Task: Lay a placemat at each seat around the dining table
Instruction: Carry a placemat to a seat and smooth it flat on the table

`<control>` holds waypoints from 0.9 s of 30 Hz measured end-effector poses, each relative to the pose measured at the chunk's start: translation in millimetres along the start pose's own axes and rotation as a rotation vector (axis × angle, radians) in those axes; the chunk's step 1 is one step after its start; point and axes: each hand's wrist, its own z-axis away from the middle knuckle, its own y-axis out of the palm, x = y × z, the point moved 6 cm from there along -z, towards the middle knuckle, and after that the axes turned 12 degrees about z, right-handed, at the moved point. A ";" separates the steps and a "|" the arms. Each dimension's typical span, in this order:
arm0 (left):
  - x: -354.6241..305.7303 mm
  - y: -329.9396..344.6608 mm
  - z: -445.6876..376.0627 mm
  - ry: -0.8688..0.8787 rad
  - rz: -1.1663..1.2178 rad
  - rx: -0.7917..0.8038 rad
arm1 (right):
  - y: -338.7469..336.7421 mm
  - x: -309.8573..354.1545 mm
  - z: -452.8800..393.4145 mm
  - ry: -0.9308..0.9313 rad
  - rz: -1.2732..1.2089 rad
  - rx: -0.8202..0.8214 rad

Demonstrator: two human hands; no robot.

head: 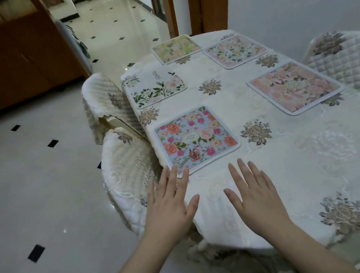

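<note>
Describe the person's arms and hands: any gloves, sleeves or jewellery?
Both are bare. The left hand and right hand wear no gloves, and no rings or watch show. The forearms are uncovered to the picture's edge, so no sleeve is visible. Nails look short and unpainted.

No legible text anywhere. White floral placemat (155,86), left of centre: small dark print near top edge, too blurred to read. Blue floral placemat (196,139) and pink placemat (294,87), right: central emblems, lettering indistinct.
</note>
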 end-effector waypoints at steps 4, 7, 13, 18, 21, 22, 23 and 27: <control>13.5 -15.3 0.2 -0.081 -0.032 -0.007 | -6.4 25.8 -19.9 -0.100 -0.062 0.000; 29.9 -33.8 9.4 -0.110 -0.026 -0.050 | -17.2 48.6 -32.8 -0.147 -0.076 0.011; 99.2 -58.2 52.3 -0.229 -0.018 -0.108 | -31.2 121.1 -42.5 -0.287 -0.041 -0.023; 169.3 -75.6 91.4 -0.327 0.036 -0.127 | -36.0 210.6 -36.8 -0.380 0.002 -0.069; 215.0 -88.0 119.4 -0.358 0.046 -0.139 | -33.3 272.2 -30.4 -0.428 0.021 -0.074; 231.1 -92.1 130.3 -0.367 0.045 -0.143 | -33.6 294.0 -27.7 -0.455 0.034 -0.082; 248.1 -95.9 141.2 -0.380 0.040 -0.155 | -34.2 316.5 -25.0 -0.479 0.048 -0.089; 303.3 -103.3 184.1 -0.477 0.021 -0.128 | -40.8 401.8 -10.8 -0.558 0.006 -0.113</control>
